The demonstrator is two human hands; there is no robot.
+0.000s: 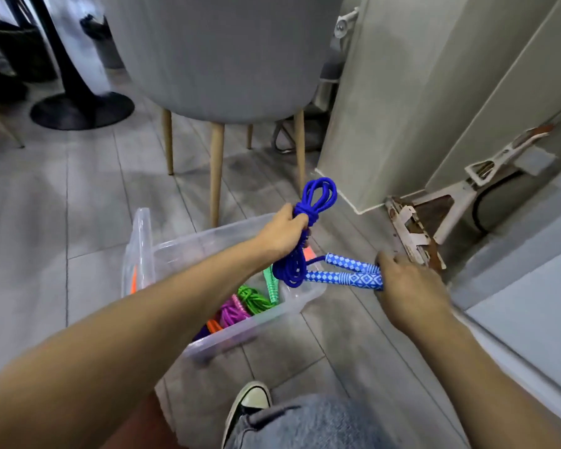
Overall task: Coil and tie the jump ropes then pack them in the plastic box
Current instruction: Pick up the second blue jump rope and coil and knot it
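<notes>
Closest in, a knee (305,422) in jeans and a shoe (250,400) sit on the grey plank floor (62,205), with both forearms reaching forward above them. The left hand (282,234) grips the blue rope (318,196) round its knotted middle, fingers curled tight. One loop of the coil stands up past the knuckles and another hangs below them. The right hand (408,286) holds the far ends of the two patterned handles (347,270), which lie side by side and point rightward from the lower loop. Whether its fingers wrap fully round them cannot be told from behind.

The bundle looks coiled and tied, so I judge that packing is the step in hand. The clear box (240,332) stands open on the floor with its lid (140,247) upright at the left. A green rope (255,298), a pink rope (230,311) and an orange rope (212,325) already lie inside. A grey chair (224,59) stands beyond.

The bundle hangs over the box's far right corner, but its long axis runs out past the right rim, so the handles overhang the floor. The box lies below and to the left of both hands, and the left hand is the nearer. The handles probably need swinging leftward, in line with the box, before the bundle goes down.
</notes>
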